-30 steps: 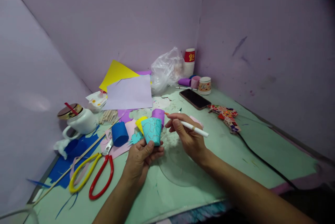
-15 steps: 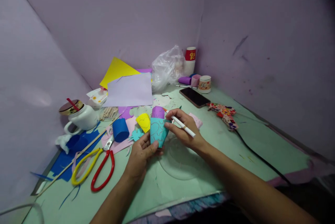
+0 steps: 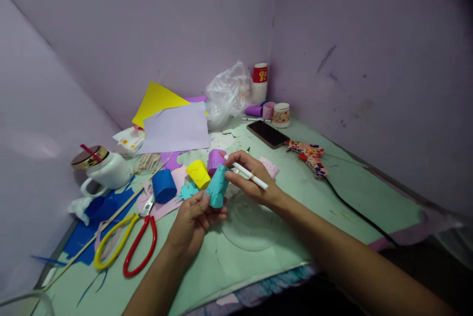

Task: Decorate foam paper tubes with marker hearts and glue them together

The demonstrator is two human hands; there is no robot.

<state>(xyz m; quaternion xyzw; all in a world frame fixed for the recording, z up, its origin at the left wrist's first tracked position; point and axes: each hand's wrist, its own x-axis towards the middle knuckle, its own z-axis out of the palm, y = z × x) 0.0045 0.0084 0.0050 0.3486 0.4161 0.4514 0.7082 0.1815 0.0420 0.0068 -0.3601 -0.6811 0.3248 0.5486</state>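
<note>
Right of scissors (image 3: 147, 206), left hand (image 3: 192, 218) gripped turquoise cup (image 3: 218, 189), right hand (image 3: 255, 183) gripped white marker (image 3: 247, 172) near cup's rim; beyond scissors, white mug (image 3: 113, 173) stood lidded, red stick (image 3: 90, 152) protruding, its contents hidden from me

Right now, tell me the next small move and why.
I'd probably tilt the pen down toward the teal cup: the left hand supports the cup low down, while the right hand holds the pen with its orange tip pointing away past the cup's upper end.
</note>
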